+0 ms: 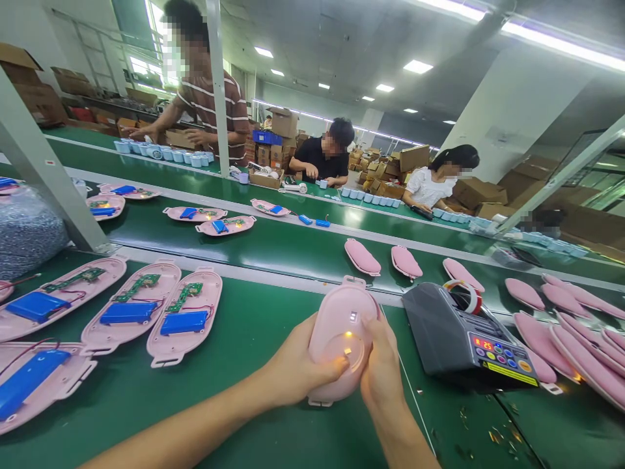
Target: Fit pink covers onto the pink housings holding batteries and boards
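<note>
A pink oval device (336, 391) is held upright above the green table, with a lit digit and a small orange light on its face. My left hand (305, 361) grips its left side, thumb across the lower front. On the right side my right hand (383, 355) wraps round the edge. Left of my hands lie open pink shells (209, 299) with blue batteries (183, 322) and green circuit boards inside. A black tape dispenser (434, 332) with a red-lit display stands to the right.
Several closed pink pieces (581, 339) are piled at the right. A conveyor (293, 251) beyond carries more shells. A metal post (49, 156) rises at the left beside a plastic bag (29, 234). Three people work across the line near light-blue parts (371, 197).
</note>
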Action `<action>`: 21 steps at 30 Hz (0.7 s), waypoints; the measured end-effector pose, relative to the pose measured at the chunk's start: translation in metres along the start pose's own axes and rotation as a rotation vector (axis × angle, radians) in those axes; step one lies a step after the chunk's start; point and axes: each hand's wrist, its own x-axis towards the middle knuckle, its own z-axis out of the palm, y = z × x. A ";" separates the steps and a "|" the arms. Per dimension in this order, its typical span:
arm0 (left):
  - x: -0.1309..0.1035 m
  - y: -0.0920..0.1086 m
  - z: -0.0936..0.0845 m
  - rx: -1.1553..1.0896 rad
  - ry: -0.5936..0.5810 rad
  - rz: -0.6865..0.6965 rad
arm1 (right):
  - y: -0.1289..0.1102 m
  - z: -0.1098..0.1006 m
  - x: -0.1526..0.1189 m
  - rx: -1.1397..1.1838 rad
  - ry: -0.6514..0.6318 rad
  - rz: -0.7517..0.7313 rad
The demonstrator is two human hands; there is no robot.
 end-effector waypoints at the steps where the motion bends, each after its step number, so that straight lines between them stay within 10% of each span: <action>1: 0.000 0.000 0.000 -0.002 0.003 0.000 | 0.000 0.000 0.000 -0.001 0.008 -0.002; 21: -0.001 -0.007 -0.001 0.020 0.022 0.022 | 0.002 -0.003 -0.001 -0.006 -0.051 -0.027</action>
